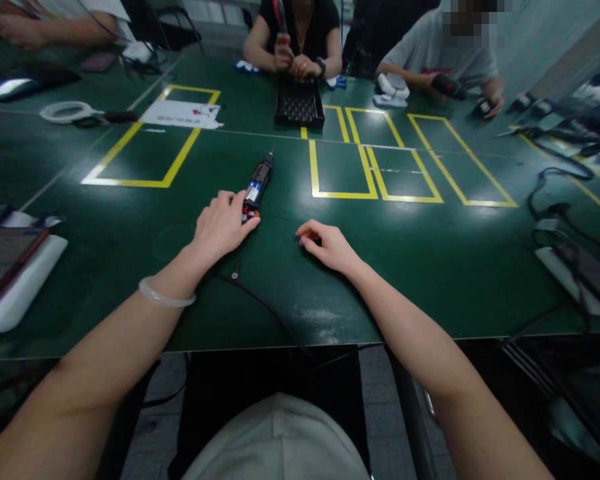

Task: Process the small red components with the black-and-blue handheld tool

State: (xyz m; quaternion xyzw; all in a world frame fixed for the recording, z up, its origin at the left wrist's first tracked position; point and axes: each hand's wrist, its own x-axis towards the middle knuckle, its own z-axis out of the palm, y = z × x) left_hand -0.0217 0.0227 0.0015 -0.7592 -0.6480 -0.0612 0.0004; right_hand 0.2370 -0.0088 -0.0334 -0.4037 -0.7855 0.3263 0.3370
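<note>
My left hand (223, 223) lies closed around the rear part of an electric screwdriver (260, 180). The tool rests on the green table, its thin bit pointing away from me and slightly right. A black cable (263, 300) runs from near my wrist toward the front edge, with a small ring (235, 275) on it. To the right, my right hand (330, 245) rests on the tabletop with its fingers loosely curved and a gap between thumb and fingers. Nothing shows in it.
Yellow tape outlines (345, 195) mark the green table (280, 260). A black tray (300, 110) stands opposite, before a person holding a red-handled tool. A paper sheet (183, 113) and a ring-headed magnifier (67, 112) lie left. Another person holds a dark power tool (449, 87).
</note>
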